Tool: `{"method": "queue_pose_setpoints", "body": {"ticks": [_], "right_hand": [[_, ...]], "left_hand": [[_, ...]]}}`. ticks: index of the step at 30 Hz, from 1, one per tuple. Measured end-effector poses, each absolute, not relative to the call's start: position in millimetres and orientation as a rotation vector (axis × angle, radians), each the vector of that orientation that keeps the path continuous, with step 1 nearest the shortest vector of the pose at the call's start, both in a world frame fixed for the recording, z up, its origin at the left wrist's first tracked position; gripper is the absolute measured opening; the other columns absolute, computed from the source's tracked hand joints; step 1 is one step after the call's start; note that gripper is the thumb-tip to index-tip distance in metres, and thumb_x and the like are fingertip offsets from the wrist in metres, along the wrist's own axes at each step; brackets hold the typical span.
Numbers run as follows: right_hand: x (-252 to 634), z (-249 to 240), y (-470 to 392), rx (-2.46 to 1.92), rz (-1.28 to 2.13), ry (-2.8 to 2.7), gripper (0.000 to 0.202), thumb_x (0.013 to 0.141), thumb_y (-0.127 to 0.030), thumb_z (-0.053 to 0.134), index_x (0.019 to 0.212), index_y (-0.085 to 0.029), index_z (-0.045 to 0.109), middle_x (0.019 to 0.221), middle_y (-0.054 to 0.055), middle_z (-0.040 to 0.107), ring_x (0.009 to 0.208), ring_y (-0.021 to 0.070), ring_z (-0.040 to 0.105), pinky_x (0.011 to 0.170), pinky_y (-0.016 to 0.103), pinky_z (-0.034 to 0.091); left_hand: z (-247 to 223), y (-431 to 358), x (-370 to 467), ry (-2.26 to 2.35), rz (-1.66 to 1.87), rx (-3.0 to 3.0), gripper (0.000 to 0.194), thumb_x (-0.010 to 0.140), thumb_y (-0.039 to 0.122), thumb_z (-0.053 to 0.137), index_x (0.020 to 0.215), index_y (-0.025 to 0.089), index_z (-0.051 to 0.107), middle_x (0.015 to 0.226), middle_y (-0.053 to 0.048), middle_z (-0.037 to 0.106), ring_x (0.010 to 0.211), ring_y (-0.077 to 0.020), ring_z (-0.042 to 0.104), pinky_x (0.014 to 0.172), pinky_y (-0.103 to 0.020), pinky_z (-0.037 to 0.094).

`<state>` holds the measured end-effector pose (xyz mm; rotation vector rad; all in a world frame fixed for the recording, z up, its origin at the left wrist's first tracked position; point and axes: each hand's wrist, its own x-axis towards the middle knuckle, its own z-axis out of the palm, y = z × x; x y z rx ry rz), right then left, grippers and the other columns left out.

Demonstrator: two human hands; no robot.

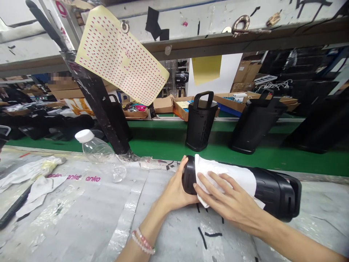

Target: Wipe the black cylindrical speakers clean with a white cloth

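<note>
A long black speaker-like device (268, 189) with a loop handle lies on its side on the covered workbench, its handle end to the right. My left hand (177, 189) grips its left end, the thumb along the far edge and the fingers partly hidden underneath. Over the device's middle is spread a white cloth (226, 173). My right hand (229, 198) holds the cloth against the casing, fingers spread and bent over it. A bracelet of pink and clear beads (143, 242) circles my left wrist.
Behind the bench runs a green conveyor belt (163, 136) with similar upright black devices (200, 123). A clear bottle (95, 147) stands left, near white rags (32, 178). A dotted sticker sheet (122, 54) hangs from a dark post (100, 105). Black strips (212, 234) lie in front.
</note>
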<state>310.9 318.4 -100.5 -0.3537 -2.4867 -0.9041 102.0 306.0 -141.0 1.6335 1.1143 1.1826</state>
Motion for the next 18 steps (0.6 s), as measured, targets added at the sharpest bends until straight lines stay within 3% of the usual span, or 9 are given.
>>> {"method": "queue_pose_setpoints", "body": {"ticks": [5, 12, 18], "right_hand": [[310, -96, 318, -0.373, -0.899, -2.473, 0.035, 0.094, -0.006, 0.042, 0.124, -0.010, 0.060, 0.130, 0.016, 0.059, 0.114, 0.0354, 0.054, 0.093, 0.051, 0.039], [312, -103, 317, -0.354, -0.868, -2.488, 0.037, 0.094, -0.006, 0.041, 0.125, -0.010, 0.060, 0.133, 0.015, 0.058, 0.119, 0.0347, 0.052, 0.096, 0.051, 0.037], [312, -108, 315, -0.400, -0.791, -2.460, 0.035, 0.097, -0.008, 0.041, 0.126, -0.011, 0.061, 0.136, 0.014, 0.056, 0.122, 0.0354, 0.050, 0.099, 0.052, 0.035]], "left_hand": [[-140, 306, 103, 1.132, 1.166, 1.606, 0.128, 0.054, 0.030, 0.092, 0.154, 0.030, 0.014, 0.160, -0.015, 0.030, 0.144, -0.0372, 0.037, 0.120, -0.055, 0.032], [-140, 306, 103, 1.152, 1.135, 1.640, 0.124, 0.057, 0.028, 0.090, 0.153, 0.031, 0.012, 0.162, -0.013, 0.024, 0.146, -0.0336, 0.033, 0.121, -0.053, 0.031], [-142, 307, 103, 1.124, 1.167, 1.636, 0.126, 0.055, 0.028, 0.092, 0.153, 0.031, 0.014, 0.163, -0.014, 0.021, 0.147, -0.0361, 0.031, 0.121, -0.054, 0.029]]}}
